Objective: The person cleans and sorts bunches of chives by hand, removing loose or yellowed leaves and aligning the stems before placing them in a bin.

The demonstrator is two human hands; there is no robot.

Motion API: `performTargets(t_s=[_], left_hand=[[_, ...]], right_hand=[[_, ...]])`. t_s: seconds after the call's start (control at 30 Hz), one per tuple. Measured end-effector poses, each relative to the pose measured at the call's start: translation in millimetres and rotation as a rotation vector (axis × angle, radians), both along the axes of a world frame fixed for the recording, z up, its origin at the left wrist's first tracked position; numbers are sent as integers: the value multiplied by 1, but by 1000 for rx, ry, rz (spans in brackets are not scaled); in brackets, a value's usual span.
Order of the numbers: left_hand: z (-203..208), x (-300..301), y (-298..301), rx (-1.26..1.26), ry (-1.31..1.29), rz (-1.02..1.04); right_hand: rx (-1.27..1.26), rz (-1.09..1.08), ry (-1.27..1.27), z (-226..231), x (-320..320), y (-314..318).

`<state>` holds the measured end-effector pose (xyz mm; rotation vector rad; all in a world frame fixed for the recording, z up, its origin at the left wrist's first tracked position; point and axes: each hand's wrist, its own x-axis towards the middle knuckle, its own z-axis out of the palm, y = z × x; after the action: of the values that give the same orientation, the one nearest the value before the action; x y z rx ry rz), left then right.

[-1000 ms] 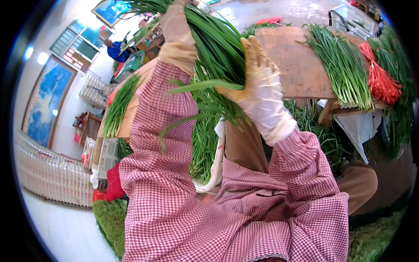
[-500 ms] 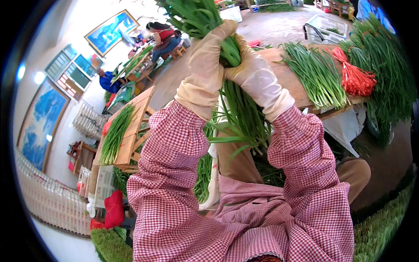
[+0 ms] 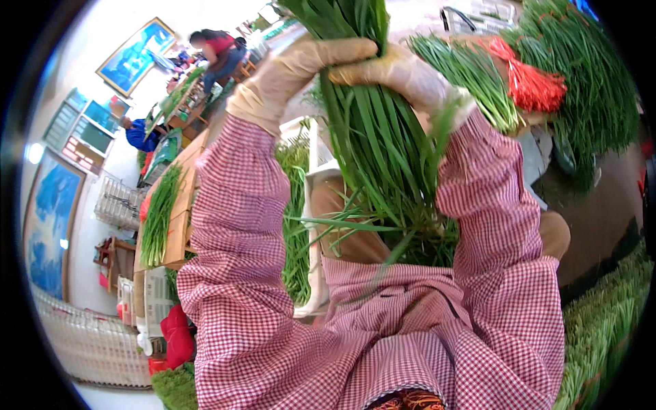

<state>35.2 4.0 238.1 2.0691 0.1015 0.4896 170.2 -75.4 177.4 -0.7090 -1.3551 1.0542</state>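
A thick bunch of flat-leaved chives is held up in front of me. Its upper part runs past the top edge, and loose leaf ends hang over my lap. My left hand is closed round the bunch from the left, thumb side across its front. From the right, my right hand clasps it just below the left fingers. Both hands wear pale gloves, and the fingertips behind the leaves are hidden. Loose chives lie on the table beyond my right hand, beside a bundle of red ties.
A large heap of chives spills over the table at right. By my left knee stands a white crate with greens in it. A wooden table with chives is farther left; people sit beyond. Bundled greens line the lower right.
My hands now overlap across the bunch's front instead of wrapping its sides. More leaf hangs below them, fuller and fanned out. The whole view has shifted slightly.
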Motion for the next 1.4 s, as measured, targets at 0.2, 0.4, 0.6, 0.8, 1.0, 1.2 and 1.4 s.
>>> performTargets(t_s=[0.2,0.4,0.6,0.8,1.0,1.2,1.4], left_hand=[[-19,1,-13,-306,-130,163],[-21,-73,71,129,-377,197],[-19,-136,152,-621,-412,120],[-33,-147,187,-682,-411,273],[-31,-99,129,-497,-437,489],[-15,-99,123,-535,-397,462],[-15,-103,120,-488,-386,510]], right_hand=[[74,104,62,-30,-1,15],[-420,105,-165,-161,36,21],[-677,-257,56,-232,34,-32],[19,-714,-81,-158,2,-44],[230,-353,-363,-97,-45,-9],[327,-495,-1048,-110,-58,-18],[621,-588,-957,-132,-58,-19]])
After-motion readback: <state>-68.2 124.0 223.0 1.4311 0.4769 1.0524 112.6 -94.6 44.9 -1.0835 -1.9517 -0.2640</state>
